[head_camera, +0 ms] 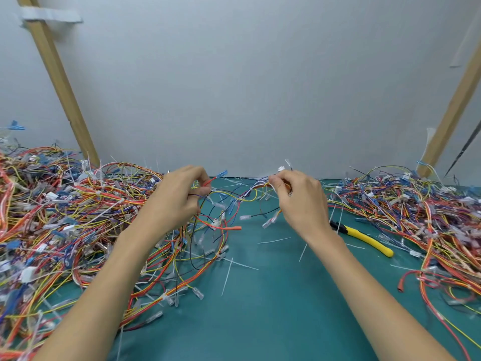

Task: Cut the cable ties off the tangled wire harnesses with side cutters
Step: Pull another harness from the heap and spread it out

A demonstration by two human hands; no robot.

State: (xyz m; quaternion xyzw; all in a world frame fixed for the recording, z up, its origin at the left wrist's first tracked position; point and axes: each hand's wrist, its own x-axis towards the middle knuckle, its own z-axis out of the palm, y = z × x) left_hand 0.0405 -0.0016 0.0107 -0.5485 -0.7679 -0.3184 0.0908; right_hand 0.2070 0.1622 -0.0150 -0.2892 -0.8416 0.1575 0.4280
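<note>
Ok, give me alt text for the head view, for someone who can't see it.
The left hand and right hand pinch a tangled wire harness stretched between them above a green mat. Yellow-handled side cutters lie unheld by the right wrist; a left wire heap and right wire heap flank them.

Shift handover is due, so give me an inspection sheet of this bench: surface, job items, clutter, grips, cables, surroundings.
Surface: green mat, bare in the near middle.
Job's things: side cutters with yellow handles lie unheld on the mat beside the right wrist; one wire harness is held up between both grips.
Clutter: white cable-tie offcuts scattered on the mat.
Grips: left grip pinches the harness wires; right grip pinches its other end.
Cables: left pile and right pile of tangled harnesses flank the mat.
Surroundings: grey wall; left wooden strut and right wooden strut, both slanted.
</note>
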